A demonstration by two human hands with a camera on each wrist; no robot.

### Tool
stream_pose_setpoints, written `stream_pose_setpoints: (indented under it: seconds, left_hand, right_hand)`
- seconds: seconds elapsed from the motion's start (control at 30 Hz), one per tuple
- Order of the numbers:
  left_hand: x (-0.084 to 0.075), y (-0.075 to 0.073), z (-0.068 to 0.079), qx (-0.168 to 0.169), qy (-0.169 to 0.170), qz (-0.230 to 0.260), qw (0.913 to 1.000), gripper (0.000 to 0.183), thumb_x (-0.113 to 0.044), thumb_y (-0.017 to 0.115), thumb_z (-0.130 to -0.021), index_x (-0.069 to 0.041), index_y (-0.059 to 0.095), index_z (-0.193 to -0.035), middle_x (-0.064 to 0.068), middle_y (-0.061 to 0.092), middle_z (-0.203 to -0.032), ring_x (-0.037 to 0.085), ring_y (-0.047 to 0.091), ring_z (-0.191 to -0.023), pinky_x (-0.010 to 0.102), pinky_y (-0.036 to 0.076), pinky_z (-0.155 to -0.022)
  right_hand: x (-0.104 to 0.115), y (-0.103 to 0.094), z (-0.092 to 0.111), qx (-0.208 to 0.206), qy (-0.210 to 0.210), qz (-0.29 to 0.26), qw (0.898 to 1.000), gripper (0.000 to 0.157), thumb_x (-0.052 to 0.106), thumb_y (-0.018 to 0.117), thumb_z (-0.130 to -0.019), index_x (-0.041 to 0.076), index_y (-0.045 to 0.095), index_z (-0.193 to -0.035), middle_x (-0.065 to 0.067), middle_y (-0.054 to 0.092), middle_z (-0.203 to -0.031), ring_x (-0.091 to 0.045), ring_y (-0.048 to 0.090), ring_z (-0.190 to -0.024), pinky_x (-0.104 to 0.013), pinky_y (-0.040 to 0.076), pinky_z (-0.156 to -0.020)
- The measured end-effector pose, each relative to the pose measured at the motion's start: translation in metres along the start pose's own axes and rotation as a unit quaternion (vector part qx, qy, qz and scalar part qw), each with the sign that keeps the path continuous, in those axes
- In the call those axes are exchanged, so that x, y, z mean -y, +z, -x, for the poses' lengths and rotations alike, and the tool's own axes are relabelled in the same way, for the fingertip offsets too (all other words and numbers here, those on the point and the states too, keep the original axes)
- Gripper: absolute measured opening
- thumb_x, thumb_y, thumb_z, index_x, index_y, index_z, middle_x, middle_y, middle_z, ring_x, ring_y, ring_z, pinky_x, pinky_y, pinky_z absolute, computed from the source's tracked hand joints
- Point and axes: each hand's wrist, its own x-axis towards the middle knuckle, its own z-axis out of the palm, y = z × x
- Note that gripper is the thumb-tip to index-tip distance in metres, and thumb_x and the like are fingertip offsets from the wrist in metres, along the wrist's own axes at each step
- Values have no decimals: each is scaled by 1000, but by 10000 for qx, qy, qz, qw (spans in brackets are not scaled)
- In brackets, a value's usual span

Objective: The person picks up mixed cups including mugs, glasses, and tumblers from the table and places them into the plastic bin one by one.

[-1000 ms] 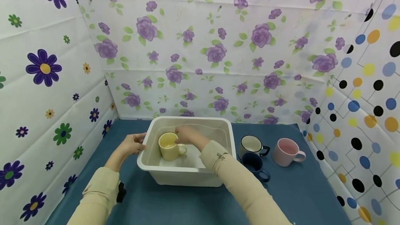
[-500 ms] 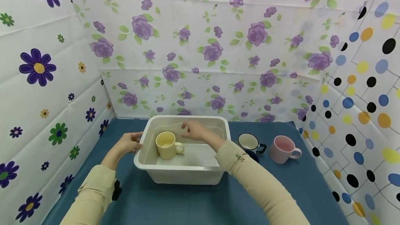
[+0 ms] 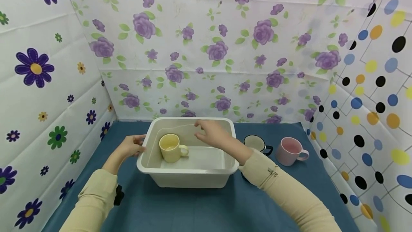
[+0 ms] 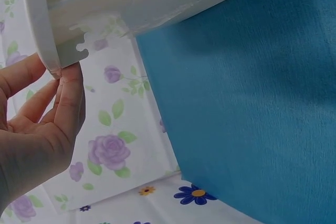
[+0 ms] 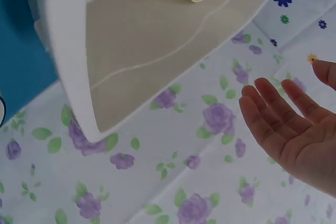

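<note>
A yellow mug (image 3: 170, 149) stands upright at the left inside a white plastic bin (image 3: 186, 179), its handle turned right. My left hand (image 3: 130, 146) pinches the bin's left rim, thumb on one side and fingers beneath, as the left wrist view shows on the rim (image 4: 44, 35). Above the right half of the bin hovers my right hand (image 3: 212, 133), holding nothing. In the right wrist view its fingers (image 5: 268, 114) are spread and relaxed, apart from the bin wall.
Right of the bin stand a white mug with a black rim (image 3: 254, 142) and a pink mug (image 3: 288, 152). A dark blue mug is mostly hidden by my right sleeve (image 3: 276, 178). Blue cloth (image 3: 180, 210) covers the table; patterned sheets (image 3: 199, 53) enclose its back and sides.
My right hand has let go of the yellow mug and moved right, its fingers opening. The mug stays in the bin, and my left hand keeps its hold on the rim.
</note>
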Motion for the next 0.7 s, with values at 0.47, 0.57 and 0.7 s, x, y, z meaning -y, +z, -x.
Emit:
stream_pose_setpoints:
  seconds: [0.47,0.57,0.7]
  left_hand:
    - [-2,0,0,-22,60,-45,10000,60,0,58,-89,9,31,-141,31,55,-118,20,60,-91,36,57,-76]
    - [-3,0,0,-6,66,-91,9999,60,0,58,-89,10,31,-141,32,54,-119,23,60,-94,37,57,-76]
    - [-2,0,0,9,64,-104,9999,61,0,59,-89,10,30,-142,33,53,-121,26,60,-97,39,57,-78]
  right_hand:
    - [-12,-24,62,-1270,-456,1098,9848,20,16,60,-91,8,61,-109,-8,66,-103,-22,60,-81,-31,47,-62]
    - [-21,-24,74,-1265,-367,1175,9843,24,17,61,-91,8,59,-113,-8,65,-99,-22,58,-78,-30,44,-59]
    - [-34,-23,89,-1205,-156,1156,9858,25,17,63,-89,7,60,-112,-9,62,-93,-22,56,-78,-30,44,-60]
